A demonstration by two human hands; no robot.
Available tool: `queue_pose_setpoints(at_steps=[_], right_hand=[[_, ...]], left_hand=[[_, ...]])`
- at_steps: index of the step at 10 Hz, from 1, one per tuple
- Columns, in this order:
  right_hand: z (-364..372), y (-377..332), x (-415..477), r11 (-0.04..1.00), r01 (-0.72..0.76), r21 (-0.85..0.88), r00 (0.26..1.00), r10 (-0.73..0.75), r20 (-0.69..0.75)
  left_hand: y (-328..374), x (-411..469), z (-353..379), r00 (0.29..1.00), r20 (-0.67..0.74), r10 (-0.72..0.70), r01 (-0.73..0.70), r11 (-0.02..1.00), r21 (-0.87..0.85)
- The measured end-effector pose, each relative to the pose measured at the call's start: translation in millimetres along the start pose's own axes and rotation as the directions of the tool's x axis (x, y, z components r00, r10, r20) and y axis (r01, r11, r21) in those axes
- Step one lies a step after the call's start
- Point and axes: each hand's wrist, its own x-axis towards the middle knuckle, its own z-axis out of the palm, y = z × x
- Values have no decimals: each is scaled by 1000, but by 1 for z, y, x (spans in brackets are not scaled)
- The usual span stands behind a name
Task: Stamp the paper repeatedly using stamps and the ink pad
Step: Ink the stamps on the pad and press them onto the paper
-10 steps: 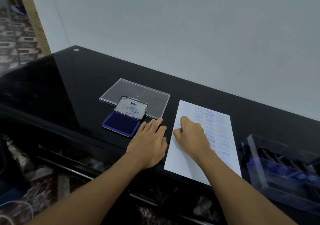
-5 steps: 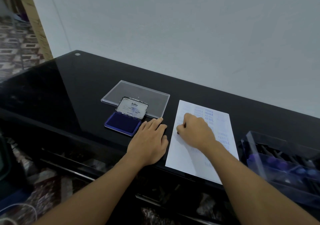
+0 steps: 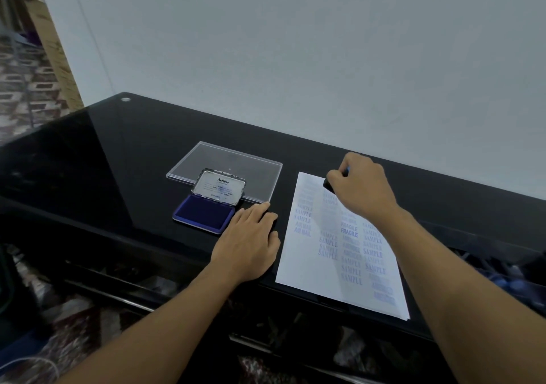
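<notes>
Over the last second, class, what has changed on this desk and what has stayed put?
The right hand, pinching a dark stamp, moved from the middle left of the paper to its far edge. The left hand stayed flat on the table beside the ink pad; the pad, clear lid and paper did not shift.

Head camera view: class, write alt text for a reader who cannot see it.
A person's right hand holds a small dark stamp at the far end of a white paper covered in blue SAMPLE, FRAGILE and AIR MAIL prints. The left hand lies flat on the black table beside an open blue ink pad.
</notes>
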Motion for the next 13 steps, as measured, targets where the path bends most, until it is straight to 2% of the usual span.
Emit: queue_pose_setpoints(at_steps=[5, 8, 10, 12, 13], right_hand=[[1, 1, -1, 1000, 2, -9, 1000, -2, 20], [-10, 1, -13, 999, 16, -39, 999, -14, 34], [-18, -1, -28, 996, 50, -69, 994, -43, 102], [-9, -22, -40, 988, 121, -97, 969, -96, 226], [6, -39, -44, 984, 161, -79, 953, -134, 273]], left_hand=[[-1, 2, 1, 1000, -25, 6, -6, 1000, -7], [-2, 3, -1, 1000, -14, -17, 16, 996, -89], [2, 2, -21, 996, 6, -85, 84, 963, -255], [-13, -10, -52, 989, -24, -143, 134, 966, -222], [-32, -19, -69, 976, -96, -198, 176, 964, -198]])
